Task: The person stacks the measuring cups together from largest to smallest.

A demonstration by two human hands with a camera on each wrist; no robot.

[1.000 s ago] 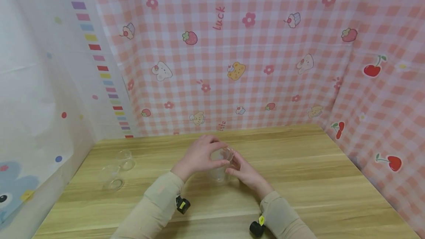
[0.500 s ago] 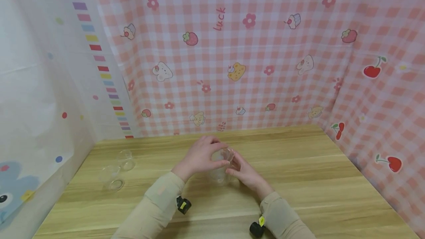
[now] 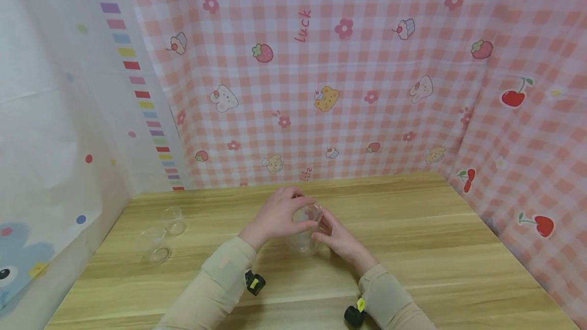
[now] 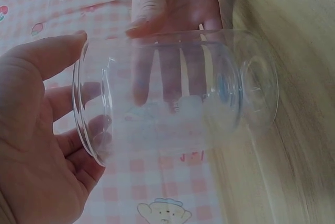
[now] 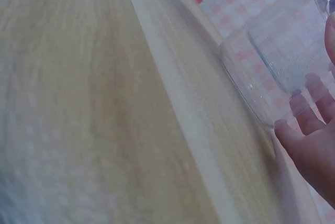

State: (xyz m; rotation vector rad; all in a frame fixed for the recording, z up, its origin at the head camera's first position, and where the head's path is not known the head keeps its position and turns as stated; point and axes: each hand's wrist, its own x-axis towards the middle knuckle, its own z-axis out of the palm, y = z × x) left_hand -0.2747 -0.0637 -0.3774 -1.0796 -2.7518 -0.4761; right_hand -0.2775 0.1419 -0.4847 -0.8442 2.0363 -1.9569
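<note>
Between both hands is a clear plastic cup, seen close up in the left wrist view. It has a doubled rim, and a second round bottom shows through its wall, like one cup nested in another. My left hand grips the rim end, thumb on one side and fingers on the other. Around the side wall, my right hand holds the cup, its fingers seen through the plastic. In the right wrist view, fingertips of the right hand lie against the wall near the bottom end.
Two more clear cups, a nearer one and a farther one, stand at the left of the wooden table. A pink checked cloth hangs behind the table's back edge, and patterned cloth borders both sides.
</note>
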